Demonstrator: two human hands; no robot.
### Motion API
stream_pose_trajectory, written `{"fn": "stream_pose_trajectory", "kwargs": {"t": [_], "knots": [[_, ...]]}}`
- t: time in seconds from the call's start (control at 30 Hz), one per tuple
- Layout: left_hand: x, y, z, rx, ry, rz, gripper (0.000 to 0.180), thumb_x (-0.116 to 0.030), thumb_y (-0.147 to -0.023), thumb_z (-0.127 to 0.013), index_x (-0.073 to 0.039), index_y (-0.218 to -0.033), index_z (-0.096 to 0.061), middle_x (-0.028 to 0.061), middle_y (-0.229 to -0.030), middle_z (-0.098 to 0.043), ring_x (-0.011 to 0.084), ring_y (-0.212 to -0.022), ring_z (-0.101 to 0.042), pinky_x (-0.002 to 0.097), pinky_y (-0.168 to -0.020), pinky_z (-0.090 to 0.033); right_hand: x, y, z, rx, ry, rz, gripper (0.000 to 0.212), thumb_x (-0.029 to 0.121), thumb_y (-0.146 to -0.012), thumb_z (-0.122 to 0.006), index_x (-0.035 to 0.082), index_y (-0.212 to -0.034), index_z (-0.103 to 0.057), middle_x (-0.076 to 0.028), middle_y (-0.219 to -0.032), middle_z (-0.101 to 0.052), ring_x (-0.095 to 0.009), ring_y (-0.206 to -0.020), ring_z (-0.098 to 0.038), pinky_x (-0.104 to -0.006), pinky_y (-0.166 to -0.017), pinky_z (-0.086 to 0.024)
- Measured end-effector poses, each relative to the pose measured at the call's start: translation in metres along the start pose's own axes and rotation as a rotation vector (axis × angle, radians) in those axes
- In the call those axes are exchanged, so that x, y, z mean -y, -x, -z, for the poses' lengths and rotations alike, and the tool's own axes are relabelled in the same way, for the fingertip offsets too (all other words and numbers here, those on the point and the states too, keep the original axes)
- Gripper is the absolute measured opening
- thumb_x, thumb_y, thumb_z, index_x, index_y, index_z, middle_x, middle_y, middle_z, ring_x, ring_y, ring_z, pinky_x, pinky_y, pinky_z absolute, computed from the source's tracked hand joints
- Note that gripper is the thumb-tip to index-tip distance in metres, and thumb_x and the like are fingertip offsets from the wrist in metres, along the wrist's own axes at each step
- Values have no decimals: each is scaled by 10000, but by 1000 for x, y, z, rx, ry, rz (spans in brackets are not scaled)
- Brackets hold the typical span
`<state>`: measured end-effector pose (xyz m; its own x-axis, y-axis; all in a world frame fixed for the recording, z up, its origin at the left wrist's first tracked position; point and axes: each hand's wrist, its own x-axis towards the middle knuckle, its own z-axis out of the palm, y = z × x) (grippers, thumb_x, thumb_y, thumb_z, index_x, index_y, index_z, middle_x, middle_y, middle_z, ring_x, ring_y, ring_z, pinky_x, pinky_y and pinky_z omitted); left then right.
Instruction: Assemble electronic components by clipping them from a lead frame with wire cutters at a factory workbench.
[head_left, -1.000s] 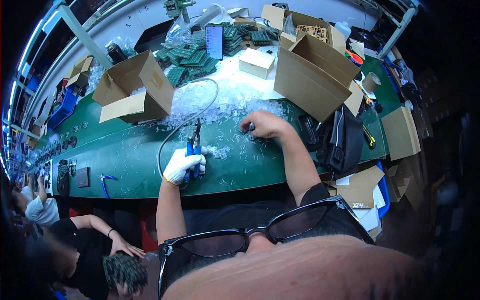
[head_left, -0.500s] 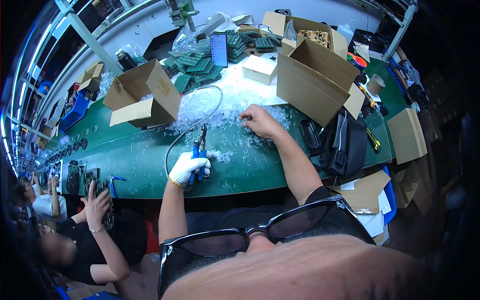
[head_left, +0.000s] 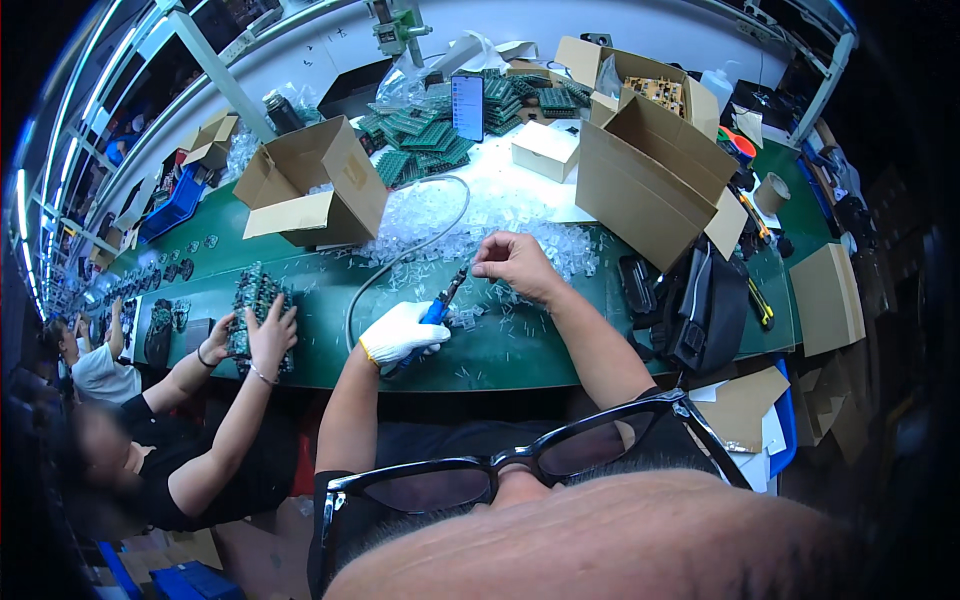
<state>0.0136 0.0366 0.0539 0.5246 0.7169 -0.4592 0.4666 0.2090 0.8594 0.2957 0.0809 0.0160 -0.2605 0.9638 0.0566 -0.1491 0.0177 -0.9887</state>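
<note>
My left hand (head_left: pixel 402 332), in a white knit glove, is closed round a pair of blue-handled pliers (head_left: pixel 440 306). Their dark jaws point up and right, close to the fingertips of my right hand (head_left: pixel 520 267). That bare hand is closed in a pinch; whatever lies between thumb and fingers is too small to make out. Just beyond both hands spreads a heap of small clear plastic pieces (head_left: pixel 415 218). A few more pieces (head_left: pixel 465 318) and thin slivers lie by the pliers. A grey hose (head_left: pixel 362 290) curves from the heap down toward my gloved hand.
An open cardboard box (head_left: pixel 320 190) stands left of the heap, a larger one (head_left: pixel 640 180) right. Behind are stacked green circuit boards (head_left: pixel 420 140), a phone (head_left: pixel 467 108) and a small white box (head_left: pixel 545 150). A black bag (head_left: pixel 715 310) lies right. At left, a co-worker handles circuit boards (head_left: pixel 255 310).
The pliers have tilted right and their jaws now look closed together. My right hand has come closer to their tips. The co-worker's hands have moved to the circuit boards; the whole view has shifted slightly.
</note>
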Motion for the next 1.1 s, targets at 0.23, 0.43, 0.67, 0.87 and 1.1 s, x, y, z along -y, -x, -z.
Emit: {"fn": "stream_pose_trajectory", "kwargs": {"t": [0.23,0.43,0.67,0.87,1.1], "knots": [[-6,3,-4,2,48,-10,488,-262,-923,-794,-1,-1323,-692,16,-863,-677,102,-744,-610,283,-705,-513,-1,0,1,-5,40,-58,177,0,-853,-853,27,-954,-711,-26,-904,-749,-101,-803,-688,-285,-705,-566],[-6,1,-5,-19,5,9,474,-256,-923,-793,-5,-1313,-695,19,-861,-680,102,-743,-610,283,-704,-513,-7,0,-2,0,51,-19,193,0,-833,-866,29,-954,-718,-26,-891,-751,-101,-782,-688,-296,-679,-571],[-1,0,-1,12,16,20,520,-243,-919,-807,19,-1342,-654,43,-935,-707,126,-784,-654,304,-747,-553,-6,-1,-3,-19,-13,-46,188,-9,-831,-865,23,-941,-716,-35,-881,-752,-104,-768,-687,-290,-669,-570],[-4,1,-2,14,-90,-12,512,-248,-906,-804,33,-1312,-666,38,-907,-703,125,-787,-653,305,-746,-545,-5,-1,-1,-16,0,-35,194,-11,-816,-876,22,-921,-716,-31,-848,-736,-104,-762,-685,-281,-645,-562],[-15,7,-13,-153,-309,3,456,-308,-869,-785,2,-1203,-762,63,-812,-698,131,-696,-623,324,-692,-529,-12,-3,3,43,151,-41,209,-29,-794,-883,17,-899,-709,-32,-842,-735,-112,-798,-700,-293,-730,-573]]}}
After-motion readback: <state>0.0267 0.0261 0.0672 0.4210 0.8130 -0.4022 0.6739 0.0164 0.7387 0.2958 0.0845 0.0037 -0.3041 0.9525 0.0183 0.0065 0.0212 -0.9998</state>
